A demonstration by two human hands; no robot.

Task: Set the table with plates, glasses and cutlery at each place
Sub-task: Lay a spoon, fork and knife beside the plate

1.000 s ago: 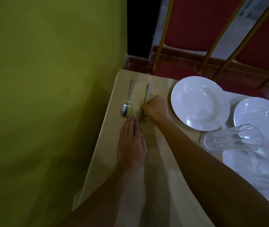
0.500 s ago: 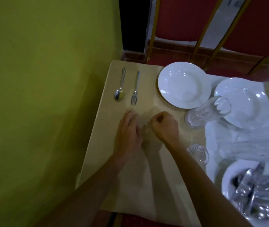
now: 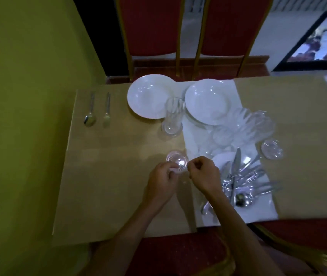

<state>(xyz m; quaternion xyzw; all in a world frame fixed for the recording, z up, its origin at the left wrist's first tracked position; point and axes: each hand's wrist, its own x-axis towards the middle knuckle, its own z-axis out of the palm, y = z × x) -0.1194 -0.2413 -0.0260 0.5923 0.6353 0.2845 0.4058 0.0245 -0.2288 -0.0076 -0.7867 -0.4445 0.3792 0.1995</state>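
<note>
left hand (image 3: pixel 162 181): seen over the near half of the table (image 3: pixel 102 186); its fingers (image 3: pixel 172 170) are curled over the near rim of the small glass, which is gripped from the near side.
right hand (image 3: pixel 203 175): held just right of the left hand; its fingers (image 3: pixel 193 166) are curled, with thumb and forefinger brought together just beside the glass's right rim. Whether anything is pinched cannot be told through the blur.
small glass (image 3: pixel 178 160): stood on the tan table at the left border of the white cloth (image 3: pixel 193 134), viewed from above, touching the left fingers.
spoon (image 3: pixel 89 118) and fork (image 3: pixel 106 116): laid side by side at the far left corner, handles pointed to the far edge, well apart from both hands.
left plate (image 3: pixel 148 94) and right plate (image 3: pixel 206 100): set along the far edge, the right one on the cloth.
tall glass (image 3: pixel 172 120): stood upright between the two plates, on their near side.
lying glasses (image 3: pixel 248 124): clustered on the cloth; the number is too blurred to tell.
cutlery pile (image 3: pixel 244 180): heaped on the cloth, just right of the right hand.
red chairs (image 3: pixel 150 26): drawn up behind the far edge.
</note>
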